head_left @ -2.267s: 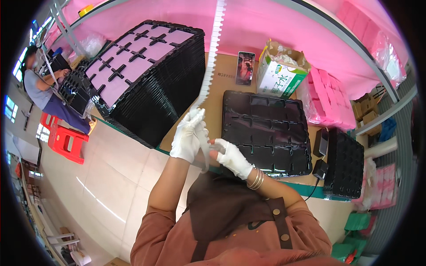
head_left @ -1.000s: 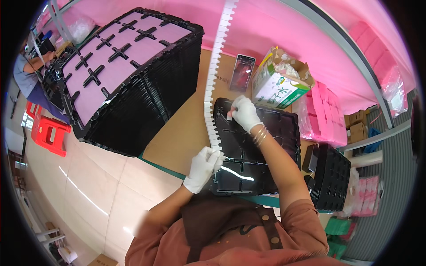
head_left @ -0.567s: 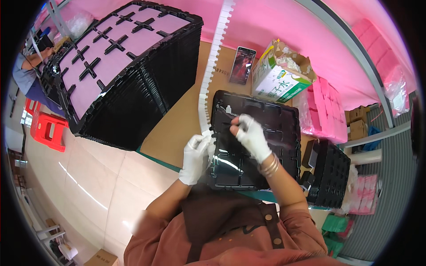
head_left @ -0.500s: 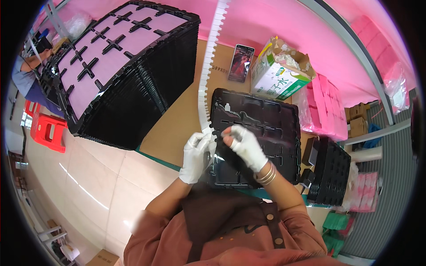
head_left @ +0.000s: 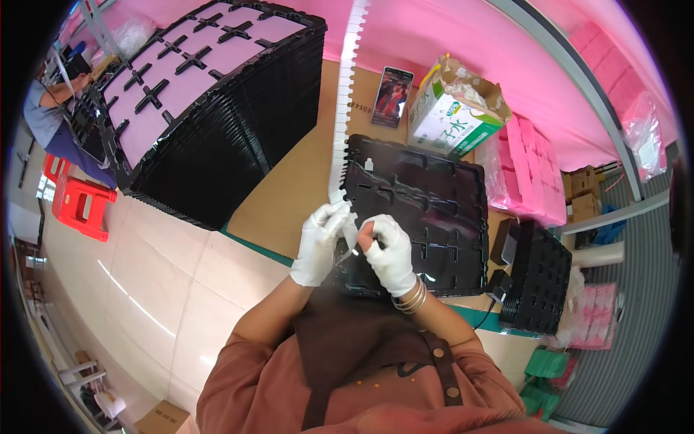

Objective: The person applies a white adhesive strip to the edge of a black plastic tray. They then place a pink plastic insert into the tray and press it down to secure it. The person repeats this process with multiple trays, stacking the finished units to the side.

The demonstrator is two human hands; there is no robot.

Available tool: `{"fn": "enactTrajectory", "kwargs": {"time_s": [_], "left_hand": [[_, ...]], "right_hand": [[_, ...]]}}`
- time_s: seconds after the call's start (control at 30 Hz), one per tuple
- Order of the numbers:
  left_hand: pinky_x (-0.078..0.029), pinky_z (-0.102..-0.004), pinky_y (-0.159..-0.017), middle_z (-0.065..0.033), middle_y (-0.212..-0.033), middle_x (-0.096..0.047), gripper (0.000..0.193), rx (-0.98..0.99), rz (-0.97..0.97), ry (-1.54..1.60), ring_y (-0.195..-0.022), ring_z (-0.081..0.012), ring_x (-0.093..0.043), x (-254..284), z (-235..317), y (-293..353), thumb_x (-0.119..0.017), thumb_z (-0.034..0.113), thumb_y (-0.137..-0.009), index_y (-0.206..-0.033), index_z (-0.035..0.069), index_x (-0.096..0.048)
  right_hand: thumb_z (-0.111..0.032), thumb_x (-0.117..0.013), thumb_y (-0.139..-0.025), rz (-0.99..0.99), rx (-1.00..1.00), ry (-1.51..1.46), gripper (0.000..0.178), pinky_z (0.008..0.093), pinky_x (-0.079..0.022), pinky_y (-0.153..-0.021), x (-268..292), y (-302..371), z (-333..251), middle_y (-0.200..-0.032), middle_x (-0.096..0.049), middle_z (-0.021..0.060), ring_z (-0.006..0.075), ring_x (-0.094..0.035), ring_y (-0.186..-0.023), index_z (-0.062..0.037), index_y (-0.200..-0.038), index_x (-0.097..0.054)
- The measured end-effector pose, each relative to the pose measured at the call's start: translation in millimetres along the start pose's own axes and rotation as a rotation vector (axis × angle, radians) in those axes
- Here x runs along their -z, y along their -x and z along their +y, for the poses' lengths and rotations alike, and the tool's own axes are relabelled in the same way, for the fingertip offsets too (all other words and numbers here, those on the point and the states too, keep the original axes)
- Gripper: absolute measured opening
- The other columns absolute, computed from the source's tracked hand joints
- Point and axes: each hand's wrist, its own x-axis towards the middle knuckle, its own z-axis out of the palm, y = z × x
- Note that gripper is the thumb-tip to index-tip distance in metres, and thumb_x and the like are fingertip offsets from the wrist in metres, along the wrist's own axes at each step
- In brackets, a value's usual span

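A long white notched strip (head_left: 344,101) runs from the far edge down to my left hand (head_left: 316,244), which wears a white glove. My left fingers are closed on its near end, and a loose piece of it hangs by the fingertips. Close beside it, my right hand (head_left: 391,254), also gloved with the thumb bare, is curled with thumb and finger pinched. Whatever lies in that pinch is too small to make out. Both hands are over the near left part of a black plastic tray (head_left: 441,217) with a shiny clear film on it.
Left stands a tall stack of black trays (head_left: 238,137) with lilac sheets. A phone (head_left: 392,98), an open carton (head_left: 452,119) and pink packs (head_left: 531,170) sit behind. Smaller black trays (head_left: 538,278) are at right. A person (head_left: 50,119) works beyond a red stool (head_left: 83,206).
My right hand has come down and left, from above the tray to beside my left hand. The left hand has shifted slightly nearer with the strip, and the tray's film lies differently.
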Motion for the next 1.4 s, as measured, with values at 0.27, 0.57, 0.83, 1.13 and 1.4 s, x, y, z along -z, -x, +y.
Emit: {"fn": "enactTrajectory", "kwargs": {"time_s": [0.27, 0.57, 0.83, 1.13, 1.4], "left_hand": [[-0.053, -0.0302, -0.08, -0.0108, -0.1, -0.065, 0.024, 0.062, 0.03, -0.141, -0.094, -0.0219, -0.068, 8.1, -17.4, -5.4, -0.06, 0.022, -0.097, -0.108, 0.001, -0.059], [-0.053, -0.0317, -0.084, -0.013, -0.101, -0.066, 0.025, 0.036, 0.023, -0.186, -0.096, -0.0222, -0.067, 10.1, -21.3, -4.8, -0.061, 0.019, -0.096, -0.109, -0.002, -0.059], [-0.052, -0.0269, -0.079, -0.0105, -0.1, -0.067, 0.021, 0.039, 0.052, -0.157, -0.093, -0.0168, -0.067, 3.7, -13.0, 1.4, -0.061, 0.017, -0.095, -0.107, 0.0, -0.061], [-0.039, -0.0169, -0.055, -0.0028, -0.096, -0.068, 0.016, -0.14, 0.058, -0.235, -0.069, -0.0025, -0.053, -15.5, -28.8, 22.0, -0.062, 0.017, -0.096, -0.101, 0.003, -0.066], [-0.051, -0.0341, -0.089, -0.0106, -0.1, -0.066, 0.019, 0.018, -0.083, -0.146, -0.096, -0.0212, -0.065, -17.5, -6.2, -7.5, -0.06, 0.017, -0.095, -0.105, 0.0, -0.06]], "right_hand": [[0.0, -0.069, -0.07, -0.521, -0.022, 0.228, 0.011, 0.0368, -0.045, -0.085, 56.4, -6.3, 19.2, -0.098, -0.058, 0.0063, 0.0272, -0.055, -0.095, -0.0055, -0.076, -0.062], [-0.021, -0.081, -0.065, -0.441, -0.004, 0.602, 0.025, 0.0405, -0.046, -0.073, 16.9, 15.3, 19.8, -0.092, -0.059, 0.0071, 0.0291, -0.057, -0.086, -0.0088, -0.076, -0.062], [-0.009, -0.079, -0.068, -0.369, -0.053, 0.401, 0.026, 0.0384, -0.048, -0.071, 25.6, 19.7, 17.9, -0.089, -0.059, 0.0113, 0.0285, -0.059, -0.083, -0.0058, -0.087, -0.061], [-0.015, -0.073, -0.087, -0.086, -0.62, -0.706, 0.016, 0.0207, -0.044, -0.068, 7.8, 6.8, 19.4, -0.085, -0.064, -0.0026, 0.0041, -0.054, -0.077, -0.0032, -0.095, -0.065], [-0.001, -0.078, -0.065, 0.171, 0.237, 0.261, 0.02, 0.0343, -0.046, -0.065, 15.5, 5.5, 2.5, -0.078, -0.064, 0.0045, 0.0243, -0.059, -0.07, -0.0103, -0.076, -0.064]]}}
